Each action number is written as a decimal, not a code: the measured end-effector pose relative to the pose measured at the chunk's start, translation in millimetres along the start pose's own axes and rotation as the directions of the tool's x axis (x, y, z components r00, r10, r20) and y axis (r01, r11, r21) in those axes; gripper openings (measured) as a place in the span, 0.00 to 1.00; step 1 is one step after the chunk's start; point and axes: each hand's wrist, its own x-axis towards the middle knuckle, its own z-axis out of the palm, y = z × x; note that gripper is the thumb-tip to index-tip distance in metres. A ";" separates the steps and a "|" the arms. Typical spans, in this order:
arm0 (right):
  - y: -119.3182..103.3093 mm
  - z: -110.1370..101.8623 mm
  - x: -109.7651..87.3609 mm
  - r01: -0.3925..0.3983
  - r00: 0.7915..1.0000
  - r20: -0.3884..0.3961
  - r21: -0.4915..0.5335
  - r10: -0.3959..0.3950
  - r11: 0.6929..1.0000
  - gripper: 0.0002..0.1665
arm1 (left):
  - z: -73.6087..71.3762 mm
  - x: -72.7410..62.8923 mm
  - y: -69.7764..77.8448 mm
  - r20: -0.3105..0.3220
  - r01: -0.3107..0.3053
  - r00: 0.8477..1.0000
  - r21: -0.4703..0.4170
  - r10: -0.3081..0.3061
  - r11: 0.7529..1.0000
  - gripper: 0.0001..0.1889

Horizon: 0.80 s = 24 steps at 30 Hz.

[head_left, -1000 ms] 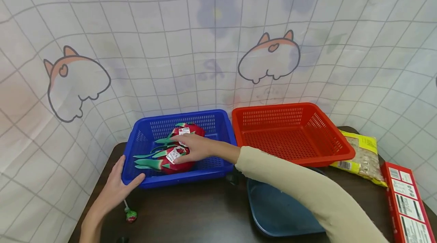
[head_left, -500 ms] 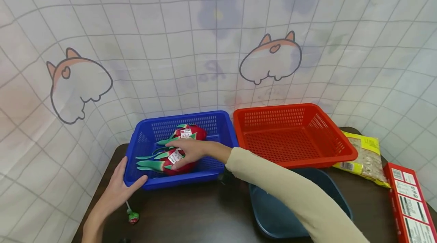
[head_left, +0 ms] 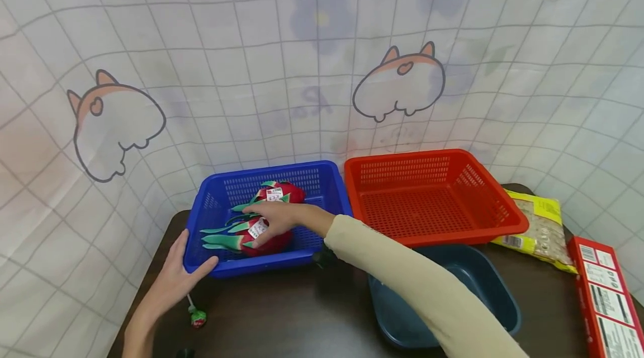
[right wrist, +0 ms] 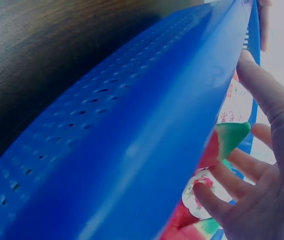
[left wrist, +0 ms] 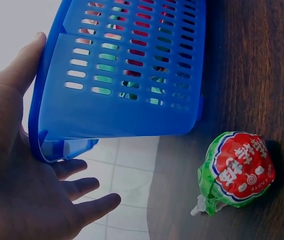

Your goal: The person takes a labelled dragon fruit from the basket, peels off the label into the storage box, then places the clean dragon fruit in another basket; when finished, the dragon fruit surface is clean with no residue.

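Inside the blue basket [head_left: 266,263] lie two red dragon fruits with long green tips and white labels. My right hand [head_left: 275,217] reaches over the nearer dragon fruit [head_left: 280,243], thumb on its front side and fingers spread across towards the farther dragon fruit [head_left: 296,194]. In the right wrist view the basket's wall [right wrist: 147,115] hides most of the fruit. At the basket's left front corner my left hand [head_left: 173,275] rests with straight fingers on the outside and its thumb along the front rim. A wrapped lollipop [left wrist: 242,170] lies close by on the table.
A red basket [head_left: 417,196] stands right of the blue one. In front of it sits a dark blue tray [head_left: 402,321], partly under my right sleeve [head_left: 402,279]. Farther right lie a yellow-and-clear bag [head_left: 540,229] and a red box [head_left: 604,296]. A patterned cloth [head_left: 282,78] hangs behind.
My right hand has shifted slightly left and lower over the nearer dragon fruit, and the sleeve has swung left, uncovering more of the dark tray. The left hand stays at the corner.
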 end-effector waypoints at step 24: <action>17.2 -7.1 13.0 -0.048 0.996 0.080 0.119 0.038 0.992 0.41 | 1.1 -0.5 -1.1 0.002 0.033 0.999 0.015 -0.033 0.999 0.55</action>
